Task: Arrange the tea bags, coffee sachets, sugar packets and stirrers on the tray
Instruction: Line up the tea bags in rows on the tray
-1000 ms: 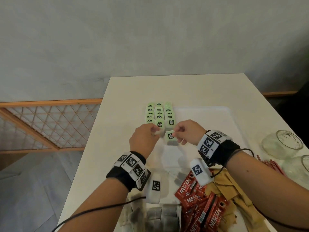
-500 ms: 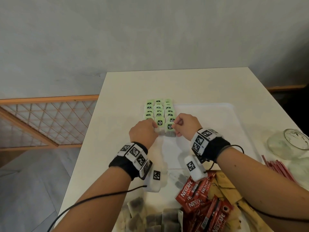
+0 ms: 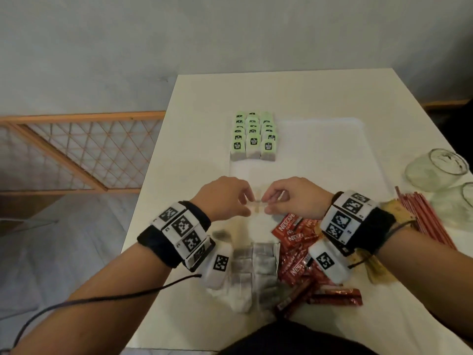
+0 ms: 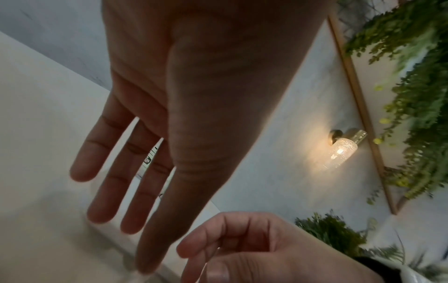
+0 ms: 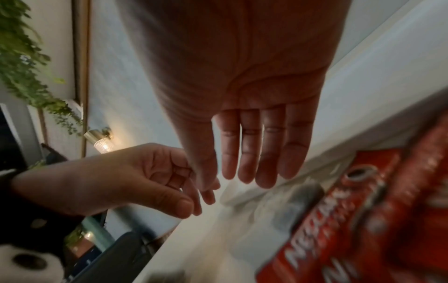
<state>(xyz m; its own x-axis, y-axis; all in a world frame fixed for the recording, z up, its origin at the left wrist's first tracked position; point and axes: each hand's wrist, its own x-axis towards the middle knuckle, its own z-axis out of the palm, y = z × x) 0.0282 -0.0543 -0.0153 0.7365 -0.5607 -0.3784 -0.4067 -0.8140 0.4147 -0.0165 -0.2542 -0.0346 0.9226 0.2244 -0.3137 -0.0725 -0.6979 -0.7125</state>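
Observation:
Green-tagged tea bags (image 3: pixel 252 139) lie in three neat columns at the far left corner of the white tray (image 3: pixel 332 149). My left hand (image 3: pixel 244 203) and right hand (image 3: pixel 268 203) hover side by side over the tray's near part, fingertips almost touching. In the wrist views the left hand (image 4: pixel 135 191) and right hand (image 5: pixel 254 153) have fairly straight fingers and hold nothing. Loose tea bags (image 3: pixel 256 260), red coffee sachets (image 3: pixel 294 237), brown sugar packets (image 3: pixel 394 211) and red stirrers (image 3: pixel 422 216) lie heaped near me.
Two glass jars (image 3: pixel 435 170) lie on their sides at the table's right edge. A wooden lattice rail (image 3: pixel 76 155) stands left of the table. A wall lamp (image 4: pixel 341 151) and hanging plants show behind.
Both hands have pulled back toward me from the front row of green tea bags. The bags they were setting down now lie in the rows.

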